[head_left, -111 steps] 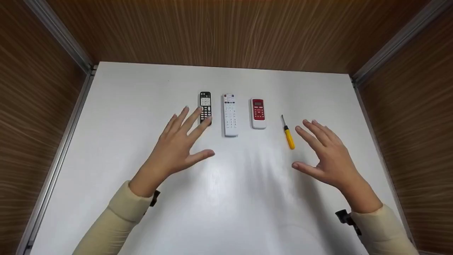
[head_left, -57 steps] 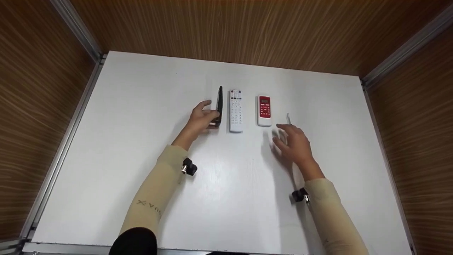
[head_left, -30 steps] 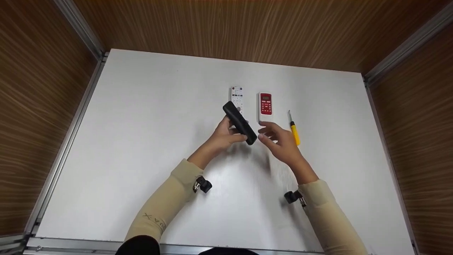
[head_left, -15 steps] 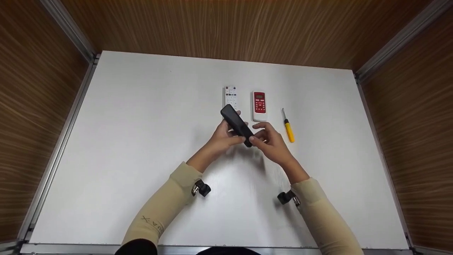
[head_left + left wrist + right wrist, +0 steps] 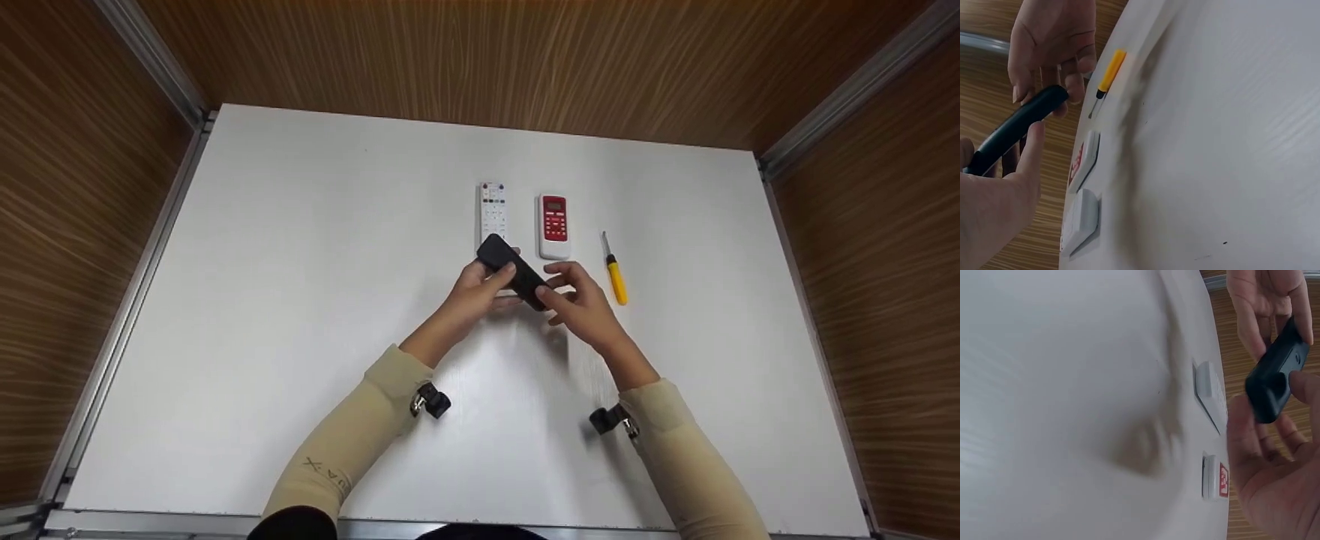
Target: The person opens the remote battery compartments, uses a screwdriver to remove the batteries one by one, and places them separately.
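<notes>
A black remote control point(image 5: 523, 283) is held up off the table, its plain back turned upward and its length slanting down to the right. My left hand point(image 5: 466, 298) grips the far end, thumb lying across the back. At the near end my right hand point(image 5: 589, 311) holds the remote between thumb and fingers. The right wrist view shows that thumb pressed on the back of the black remote point(image 5: 1278, 374), near a small mark. The button side faces down and is hidden.
Behind the hands a white remote point(image 5: 493, 210) lies on the white table point(image 5: 300, 262), partly covered. To its right are a red and white remote point(image 5: 554, 226) and a yellow-handled screwdriver point(image 5: 615, 274). Wood-grain panels point(image 5: 480, 60) enclose the back and sides.
My left hand has lifted the black remote from the table, turned it back-up and brought it right. My right hand has come in and taken its near end; the left thumb has shifted up its back.
</notes>
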Available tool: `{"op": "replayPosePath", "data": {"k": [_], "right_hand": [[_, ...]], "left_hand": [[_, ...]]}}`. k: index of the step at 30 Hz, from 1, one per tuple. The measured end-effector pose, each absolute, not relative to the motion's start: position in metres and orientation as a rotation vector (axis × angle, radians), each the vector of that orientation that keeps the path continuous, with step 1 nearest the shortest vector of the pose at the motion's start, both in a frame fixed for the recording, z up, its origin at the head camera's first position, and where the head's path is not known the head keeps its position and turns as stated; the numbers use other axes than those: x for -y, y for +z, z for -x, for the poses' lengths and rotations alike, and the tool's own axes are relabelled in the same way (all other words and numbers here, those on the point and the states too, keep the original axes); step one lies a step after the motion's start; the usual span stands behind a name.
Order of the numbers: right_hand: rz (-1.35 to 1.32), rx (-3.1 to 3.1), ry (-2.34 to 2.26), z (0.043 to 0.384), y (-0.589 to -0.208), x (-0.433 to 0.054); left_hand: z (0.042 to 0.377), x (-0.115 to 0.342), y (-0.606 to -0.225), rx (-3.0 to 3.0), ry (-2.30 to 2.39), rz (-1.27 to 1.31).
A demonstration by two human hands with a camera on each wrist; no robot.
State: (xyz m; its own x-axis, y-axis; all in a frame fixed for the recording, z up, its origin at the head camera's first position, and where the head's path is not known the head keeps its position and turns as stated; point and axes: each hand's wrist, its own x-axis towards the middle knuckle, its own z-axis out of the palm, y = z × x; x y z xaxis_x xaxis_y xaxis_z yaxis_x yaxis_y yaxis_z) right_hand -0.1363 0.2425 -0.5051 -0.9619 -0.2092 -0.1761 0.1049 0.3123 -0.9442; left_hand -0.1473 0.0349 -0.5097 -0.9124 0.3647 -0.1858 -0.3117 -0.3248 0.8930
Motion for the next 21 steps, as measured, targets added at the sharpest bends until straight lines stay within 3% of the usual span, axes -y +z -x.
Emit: {"op": "replayPosePath", "data": {"k": [21], "right_hand": [[-0.067, -2.305, -1.675, 0.142, -0.506, -0.226]], "left_hand": [[0.138, -0.049, -0.506, -2.020, 2.061, -0.388]]}}
